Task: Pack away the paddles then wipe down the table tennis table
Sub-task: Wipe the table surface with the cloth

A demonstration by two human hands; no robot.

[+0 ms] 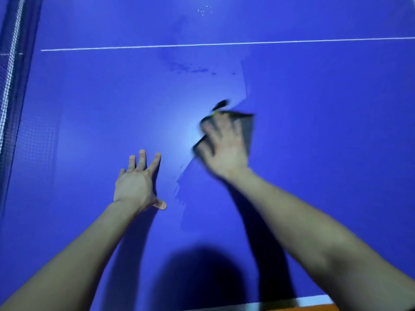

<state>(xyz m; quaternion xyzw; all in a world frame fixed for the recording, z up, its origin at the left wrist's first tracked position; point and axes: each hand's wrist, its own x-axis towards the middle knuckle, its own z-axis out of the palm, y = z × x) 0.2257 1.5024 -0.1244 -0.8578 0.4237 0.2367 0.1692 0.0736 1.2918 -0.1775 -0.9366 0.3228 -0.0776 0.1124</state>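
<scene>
The blue table tennis table [314, 153] fills the view, with a thin white centre line [224, 44] running across it. My right hand [224, 147] presses flat on a dark grey cloth [248, 129] in the middle of the table; hand and cloth are motion-blurred. A wet, lighter patch with streaked edges [202, 90] spreads beyond and to the left of the cloth. My left hand [138, 182] rests palm down on the table, fingers spread, holding nothing, a short way left of the cloth. No paddles are in view.
The net [11, 75] with its white top band runs along the left edge. Water droplets [205, 10] lie beyond the centre line. The table's white near edge [292, 303] shows at the bottom right, with an orange floor below it.
</scene>
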